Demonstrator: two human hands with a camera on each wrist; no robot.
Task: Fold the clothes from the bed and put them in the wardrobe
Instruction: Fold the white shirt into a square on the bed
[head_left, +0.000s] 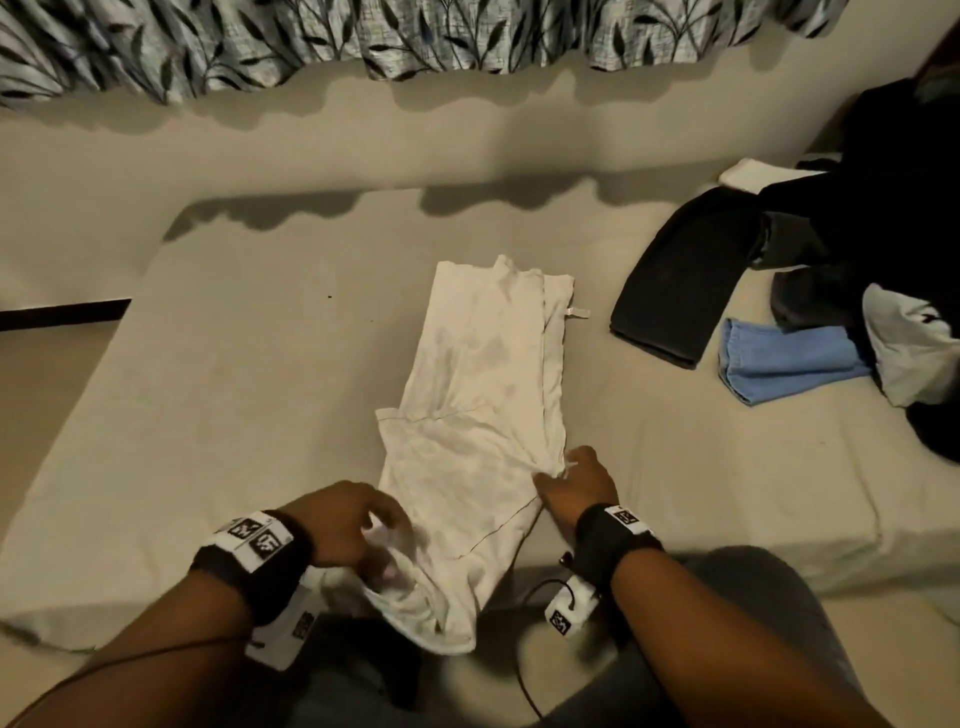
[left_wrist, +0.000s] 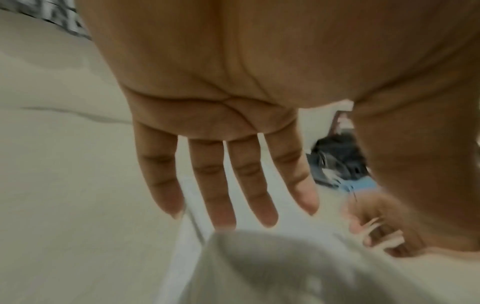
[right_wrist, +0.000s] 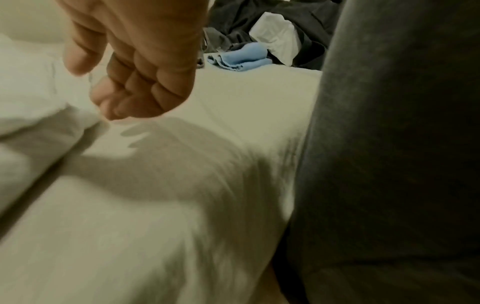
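While the white T-shirt (head_left: 483, 395) lies lengthwise-folded mid-frame on the bed (head_left: 218, 374), our left hand (head_left: 345, 525) hovers open, our right hand (head_left: 576, 480) pinches its edge; next we fold it crosswise.

Shirt (head_left: 483, 415) mid-bed (head_left: 234, 364), clothes pile (head_left: 857, 249) to its right

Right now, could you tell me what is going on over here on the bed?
A person is folding a white garment on the bed. The right hand pinches its right edge; the left hand, fingers straight, hovers at its near end. A dark folded piece, a blue one and a dark pile wait to the right.
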